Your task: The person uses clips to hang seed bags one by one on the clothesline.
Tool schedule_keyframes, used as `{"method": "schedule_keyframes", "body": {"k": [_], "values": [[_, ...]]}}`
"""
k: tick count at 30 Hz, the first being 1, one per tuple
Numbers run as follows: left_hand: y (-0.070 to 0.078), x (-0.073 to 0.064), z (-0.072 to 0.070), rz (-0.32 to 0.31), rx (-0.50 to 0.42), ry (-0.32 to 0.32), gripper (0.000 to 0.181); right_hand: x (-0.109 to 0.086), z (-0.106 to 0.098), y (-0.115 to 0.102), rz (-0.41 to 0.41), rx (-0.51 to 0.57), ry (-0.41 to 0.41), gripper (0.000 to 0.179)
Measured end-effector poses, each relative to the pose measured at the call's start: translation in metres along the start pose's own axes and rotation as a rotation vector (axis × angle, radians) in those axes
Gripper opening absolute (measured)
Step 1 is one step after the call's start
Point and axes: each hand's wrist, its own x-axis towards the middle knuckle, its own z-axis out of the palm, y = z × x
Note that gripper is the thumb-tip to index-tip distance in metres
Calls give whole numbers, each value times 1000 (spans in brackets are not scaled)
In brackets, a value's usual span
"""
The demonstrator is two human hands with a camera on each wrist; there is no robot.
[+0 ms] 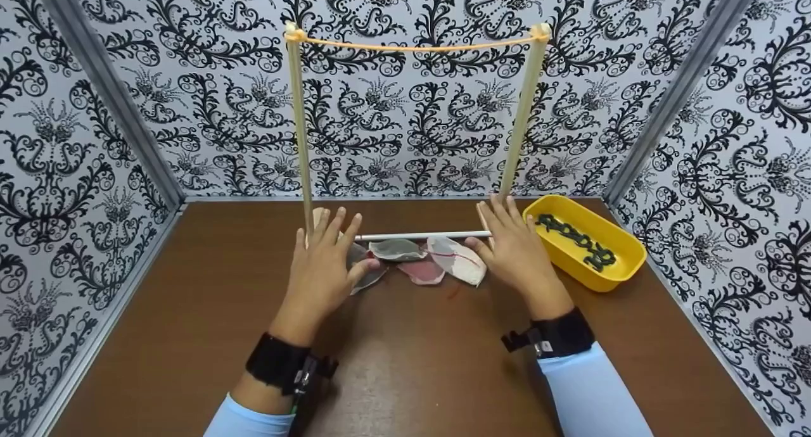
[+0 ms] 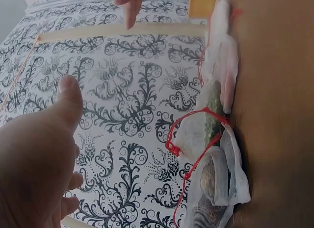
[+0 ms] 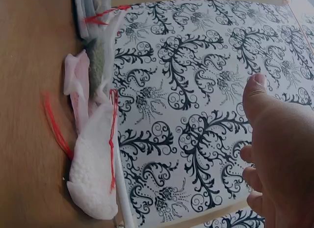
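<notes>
My left hand [image 1: 326, 272] is held with fingers straight at the foot of the left wooden post [image 1: 300, 126]. Likewise straight-fingered, my right hand [image 1: 519, 256] is by the foot of the right post [image 1: 523, 117]. A white rod [image 1: 424, 235] spans low between the posts; an orange cord [image 1: 418, 48] sags between their tops. Small mesh pouches with red strings lie along the rod: a green-filled one [image 1: 398, 250], a white one [image 1: 457, 261], a pink one [image 1: 423, 273] and a dark one [image 1: 367, 284] partly hidden by my left hand. Neither palm holds anything.
A yellow tub [image 1: 624, 269] with a dark green chain-like strand [image 1: 576, 237] in it stands just right of my right hand. The brown tabletop [image 1: 418, 373] ends at patterned walls [image 1: 412, 120] on the back and sides.
</notes>
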Motion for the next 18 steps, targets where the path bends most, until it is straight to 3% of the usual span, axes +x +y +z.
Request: {"method": "schedule_keyframes", "body": {"k": [6, 12, 16, 18], "values": [[9, 1, 3, 38, 8, -14, 97, -3, -8, 19, 55, 68, 12, 85], [20, 2, 11, 94, 2, -32, 97, -6, -27, 54, 141, 123, 49, 73], [28, 2, 16, 111, -28, -43, 96, -2, -42, 88, 243, 134, 7, 65], [31, 1, 16, 120, -40, -44, 96, 2, -47, 108, 316, 166, -54, 66]]}}
